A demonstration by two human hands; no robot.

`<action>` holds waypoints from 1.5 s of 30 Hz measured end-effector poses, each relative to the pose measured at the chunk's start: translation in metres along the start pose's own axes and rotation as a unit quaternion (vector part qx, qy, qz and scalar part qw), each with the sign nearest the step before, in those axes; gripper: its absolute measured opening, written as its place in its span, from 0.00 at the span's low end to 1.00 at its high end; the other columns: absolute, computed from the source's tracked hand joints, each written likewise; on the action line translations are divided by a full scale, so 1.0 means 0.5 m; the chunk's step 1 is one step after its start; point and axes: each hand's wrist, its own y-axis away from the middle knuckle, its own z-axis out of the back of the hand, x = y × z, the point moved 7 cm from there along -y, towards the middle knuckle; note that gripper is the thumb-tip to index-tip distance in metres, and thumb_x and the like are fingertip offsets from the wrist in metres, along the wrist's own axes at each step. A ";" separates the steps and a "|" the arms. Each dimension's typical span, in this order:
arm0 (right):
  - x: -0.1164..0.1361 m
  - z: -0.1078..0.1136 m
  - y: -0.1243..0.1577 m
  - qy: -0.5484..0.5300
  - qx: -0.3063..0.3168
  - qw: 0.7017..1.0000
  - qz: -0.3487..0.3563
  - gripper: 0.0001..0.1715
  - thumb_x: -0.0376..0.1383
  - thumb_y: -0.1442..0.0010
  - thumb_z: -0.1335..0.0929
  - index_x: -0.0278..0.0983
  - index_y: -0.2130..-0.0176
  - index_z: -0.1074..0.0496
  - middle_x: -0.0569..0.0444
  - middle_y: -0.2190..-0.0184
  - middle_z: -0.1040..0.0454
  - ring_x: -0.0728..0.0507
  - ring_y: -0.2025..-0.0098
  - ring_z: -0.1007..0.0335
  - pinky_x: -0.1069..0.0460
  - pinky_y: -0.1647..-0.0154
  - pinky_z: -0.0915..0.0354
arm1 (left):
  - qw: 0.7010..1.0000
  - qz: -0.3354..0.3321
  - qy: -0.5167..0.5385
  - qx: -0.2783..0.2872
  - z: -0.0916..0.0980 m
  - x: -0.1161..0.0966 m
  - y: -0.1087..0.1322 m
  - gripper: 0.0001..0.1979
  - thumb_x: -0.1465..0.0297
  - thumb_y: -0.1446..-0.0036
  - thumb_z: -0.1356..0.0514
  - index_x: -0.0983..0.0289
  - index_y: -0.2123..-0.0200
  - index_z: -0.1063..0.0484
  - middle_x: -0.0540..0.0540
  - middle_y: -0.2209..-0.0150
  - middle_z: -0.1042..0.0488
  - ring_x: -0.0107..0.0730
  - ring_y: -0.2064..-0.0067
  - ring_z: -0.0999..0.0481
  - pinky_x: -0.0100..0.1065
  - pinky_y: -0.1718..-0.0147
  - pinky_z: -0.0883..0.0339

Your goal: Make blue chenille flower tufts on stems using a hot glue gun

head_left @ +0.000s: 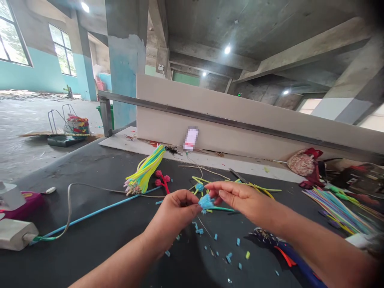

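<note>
A small blue flower-like piece of fuzzy pipe cleaner (205, 203) is held above the black tabletop, in the middle of the view. My left hand (174, 210) pinches its left side between thumb and forefinger. On the other side, my right hand (244, 199) has its bent fingers closed at the piece's upper right edge; part of the grip is hidden. Just behind is another blue rosette (199, 187) with yellow-green stems around it. Below my hands lie several short blue pipe-cleaner offcuts (229, 257) and a yellow one (247, 255).
A bundle of yellow and green pipe cleaners (147, 170) lies at the back left, beside a red flower stem (163, 180). Scissors (238, 175) lie behind my right hand. A phone (191, 138) leans on the white board. Coloured stems (342, 208) lie right; a white cable (69, 200) crosses left.
</note>
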 end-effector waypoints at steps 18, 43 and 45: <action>-0.038 -0.069 -0.023 -0.348 -0.183 0.912 0.115 0.14 0.40 0.47 0.30 0.46 0.58 0.26 0.57 0.67 0.30 0.48 0.65 0.36 0.50 0.59 0.38 | 0.958 0.111 0.233 0.127 -0.021 0.027 0.002 0.06 0.72 0.45 0.43 0.66 0.72 0.39 0.45 0.80 0.41 0.11 0.86 0.53 0.23 0.87 0.67; -0.034 -0.082 -0.051 -0.408 -0.150 0.880 0.191 0.07 0.35 0.47 0.29 0.42 0.64 0.27 0.57 0.68 0.27 0.48 0.69 0.32 0.53 0.73 0.35 | 0.987 0.033 0.133 0.081 -0.013 0.015 -0.007 0.08 0.70 0.49 0.41 0.67 0.66 0.34 0.51 0.72 0.31 0.24 0.76 0.30 0.23 0.85 0.44; -0.038 -0.085 -0.051 -0.412 -0.163 0.877 0.185 0.08 0.35 0.48 0.29 0.42 0.64 0.27 0.57 0.68 0.28 0.49 0.69 0.33 0.54 0.71 0.35 | 0.992 0.008 0.103 0.072 -0.011 0.013 -0.009 0.10 0.68 0.50 0.38 0.67 0.66 0.34 0.50 0.73 0.31 0.24 0.74 0.30 0.23 0.83 0.40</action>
